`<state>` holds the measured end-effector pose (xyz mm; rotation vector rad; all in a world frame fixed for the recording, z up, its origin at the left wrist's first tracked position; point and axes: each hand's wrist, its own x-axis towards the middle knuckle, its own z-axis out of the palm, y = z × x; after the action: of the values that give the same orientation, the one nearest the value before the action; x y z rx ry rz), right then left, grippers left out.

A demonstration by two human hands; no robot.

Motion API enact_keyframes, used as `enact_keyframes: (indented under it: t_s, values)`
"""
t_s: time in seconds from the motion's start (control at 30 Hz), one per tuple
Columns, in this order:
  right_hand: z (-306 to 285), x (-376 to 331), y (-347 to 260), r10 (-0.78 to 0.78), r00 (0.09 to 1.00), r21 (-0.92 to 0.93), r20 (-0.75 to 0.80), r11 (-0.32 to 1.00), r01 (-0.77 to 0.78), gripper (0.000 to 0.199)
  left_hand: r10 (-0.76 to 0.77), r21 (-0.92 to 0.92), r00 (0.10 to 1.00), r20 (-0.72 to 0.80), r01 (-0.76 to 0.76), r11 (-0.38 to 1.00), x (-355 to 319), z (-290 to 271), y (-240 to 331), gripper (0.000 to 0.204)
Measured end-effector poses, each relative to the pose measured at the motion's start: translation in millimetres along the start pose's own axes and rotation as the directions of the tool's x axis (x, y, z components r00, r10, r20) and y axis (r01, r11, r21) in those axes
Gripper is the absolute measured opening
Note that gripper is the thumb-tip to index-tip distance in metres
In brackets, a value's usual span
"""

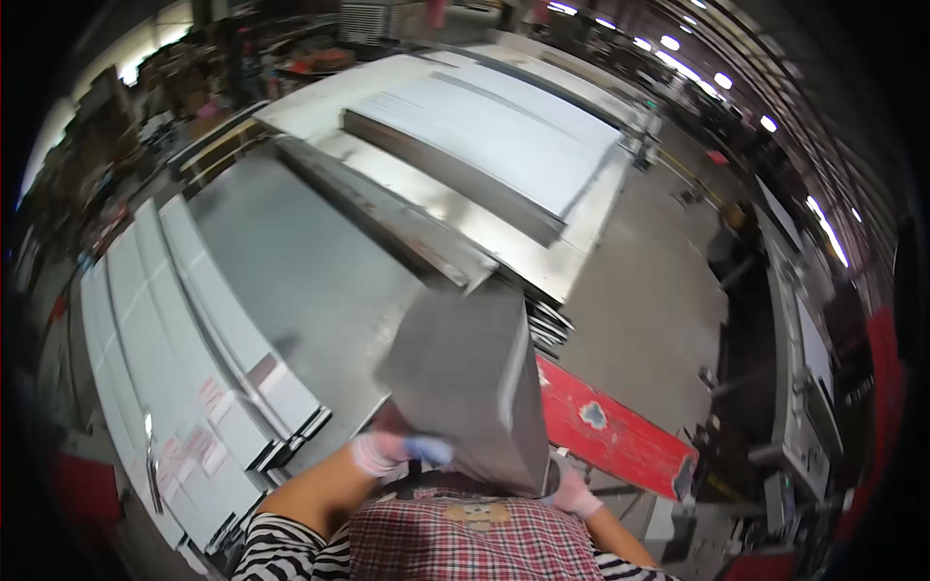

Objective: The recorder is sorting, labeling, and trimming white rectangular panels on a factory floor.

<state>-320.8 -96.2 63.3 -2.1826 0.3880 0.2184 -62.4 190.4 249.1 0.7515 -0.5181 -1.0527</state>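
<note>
I hold a grey sheet-metal panel (465,382) with folded edges close in front of my chest, tilted and seen from its underside. My left hand (399,448), in a pink and blue glove, grips its lower left edge. My right hand (573,494), also gloved, holds its lower right edge and is partly hidden behind the panel. The panel hides what lies directly below it.
A stack of long white panels (184,358) lies on the floor at left. A large steel machine table (455,174) with white sheets stretches ahead. A red metal frame (610,431) sits at right, with a stack of flat parts (548,324) and grey concrete floor (291,271) around.
</note>
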Motion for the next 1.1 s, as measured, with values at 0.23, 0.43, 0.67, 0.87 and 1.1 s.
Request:
enact_keyframes:
  t_s: [0.23, 0.43, 0.67, 0.87, 1.1]
  values:
    - [-76.7, 118.7, -226.6, -0.498, 0.862, 0.334, 0.089, 0.831, 0.446, 0.128, 0.564, 0.387, 0.788, -0.248, -0.453, 0.803, 20.7, -41.6, -65.5, 0.115]
    - [-2.6, 150.2, -222.5, -0.477, 0.698, 0.256, 0.535, 0.878, 0.404, 0.130, 0.667, 0.491, 0.374, -0.645, -0.466, 0.736, -48.8, -133.5, 85.6, 0.100]
    - [103.2, 237.2, -318.4, -0.453, 0.508, 0.561, 0.733, 0.824, -0.074, 0.092, 0.867, 0.920, 0.379, -0.325, -0.087, 0.383, -185.5, -331.9, 154.1, 0.112]
    - [197.4, 383.3, -375.9, -0.535, 0.556, 0.652, 0.636, 0.758, -0.016, 0.089, 0.626, 0.634, 0.165, -0.762, -0.012, 0.774, -145.7, -306.4, 156.2, 0.091]
    - [286.4, 419.4, -406.7, -0.461, 0.561, 0.448, 0.688, 0.877, 0.172, 0.101, 0.701, 0.495, -0.113, -0.704, 0.630, 0.598, -323.5, -265.8, 129.7, 0.059]
